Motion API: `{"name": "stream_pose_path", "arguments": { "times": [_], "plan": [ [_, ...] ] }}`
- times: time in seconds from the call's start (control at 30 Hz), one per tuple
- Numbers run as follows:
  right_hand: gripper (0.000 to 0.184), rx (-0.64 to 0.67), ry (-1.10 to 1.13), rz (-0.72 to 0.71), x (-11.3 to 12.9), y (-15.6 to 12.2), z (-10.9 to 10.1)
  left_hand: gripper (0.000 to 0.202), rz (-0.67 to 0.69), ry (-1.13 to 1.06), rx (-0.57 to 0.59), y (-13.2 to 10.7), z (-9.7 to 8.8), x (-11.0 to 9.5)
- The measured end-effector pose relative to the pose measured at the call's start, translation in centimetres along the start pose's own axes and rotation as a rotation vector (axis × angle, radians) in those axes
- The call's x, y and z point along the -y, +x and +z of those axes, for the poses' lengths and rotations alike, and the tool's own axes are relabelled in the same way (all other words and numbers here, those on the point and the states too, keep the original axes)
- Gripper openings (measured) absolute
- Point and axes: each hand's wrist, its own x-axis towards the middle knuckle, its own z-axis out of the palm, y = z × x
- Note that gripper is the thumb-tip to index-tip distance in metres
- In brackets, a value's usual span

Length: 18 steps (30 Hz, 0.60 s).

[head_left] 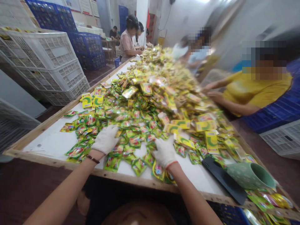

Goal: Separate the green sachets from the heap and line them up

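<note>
My left hand, in a white knit glove with a dark beaded bracelet at the wrist, lies on small green foil packets near the table's front edge. Its fingers look loosely stretched over the packets. To the right, my right hand, in the same kind of glove with an orange cuff, rests among more packets, fingers apart. I see nothing gripped in either hand. Between the hands, loose packets lie flat on the white table top. Yellow-green small boxes are scattered just beyond my right hand.
A wooden rim edges the table. A dark phone-like slab and a green cup on its side lie at the right. White crates stand left. A person in yellow sits right; others work farther back.
</note>
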Motion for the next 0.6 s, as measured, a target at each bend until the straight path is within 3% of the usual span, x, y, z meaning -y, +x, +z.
{"name": "stream_pose_path", "arguments": {
  "times": [0.07, 0.17, 0.23, 0.3, 0.37, 0.5, 0.6],
  "plan": [
    [0.011, -0.071, 0.125, 0.019, -0.6, -0.3, 0.5, 0.023, -0.002, -0.012, -0.015, -0.2, 0.1, 0.4],
    [0.018, -0.147, 0.476, 0.041, -1.7, -0.7, 1.2, 0.02, -0.069, -0.026, -0.03, -0.3, 0.0, 0.6],
    [0.024, -0.145, 0.738, 0.026, -2.4, -1.0, 1.4, 0.023, -0.107, -0.103, -0.129, -0.6, -0.4, 0.5],
    [0.027, -0.133, 0.911, 0.016, -2.5, -1.2, 1.2, 0.023, -0.13, -0.304, -0.253, -1.1, -0.9, 0.1],
    [0.026, -0.104, 0.997, 0.004, -2.2, -1.4, 0.7, 0.023, -0.154, -0.617, -0.284, -1.8, -1.3, -0.7],
    [0.024, 0.019, 1.16, -0.05, -0.3, -1.6, -0.5, 0.028, -0.208, -1.247, -0.09, -3.3, -1.2, -3.9],
    [0.022, -0.054, 1.174, -0.091, 0.9, -1.4, -0.8, 0.035, -0.262, -1.546, 0.091, -4.2, -1.0, -6.4]
  ]
}}
